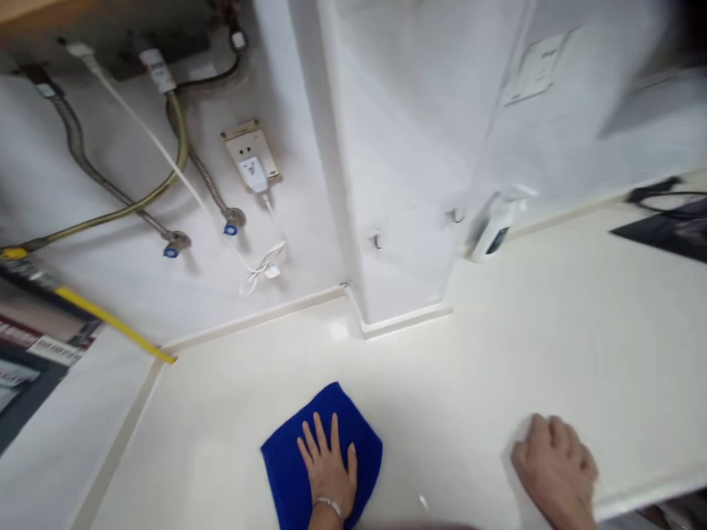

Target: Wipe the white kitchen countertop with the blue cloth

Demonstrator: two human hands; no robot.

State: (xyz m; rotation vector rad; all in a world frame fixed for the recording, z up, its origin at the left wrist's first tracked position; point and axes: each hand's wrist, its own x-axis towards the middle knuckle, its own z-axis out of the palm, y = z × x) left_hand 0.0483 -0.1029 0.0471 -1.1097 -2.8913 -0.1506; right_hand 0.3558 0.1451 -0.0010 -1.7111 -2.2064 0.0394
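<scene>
A blue cloth point(287, 471) lies flat on the white countertop point(442, 383). My left hand point(331, 475), with a bracelet at the wrist, presses down on it with fingers spread and extended. To the right, my right hand point(555, 464) rests on the counter near its front edge, fingers curled into a loose fist. Nothing shows in that fist, and its palm side is hidden.
A white spray bottle point(497, 224) stands by the wall, near a dark flat item point(671, 228) with a black cable. A wall column point(403, 184) juts out. Hoses, valves and a plugged socket point(251, 158) line the left wall; a yellow pipe point(115, 324) meets the corner.
</scene>
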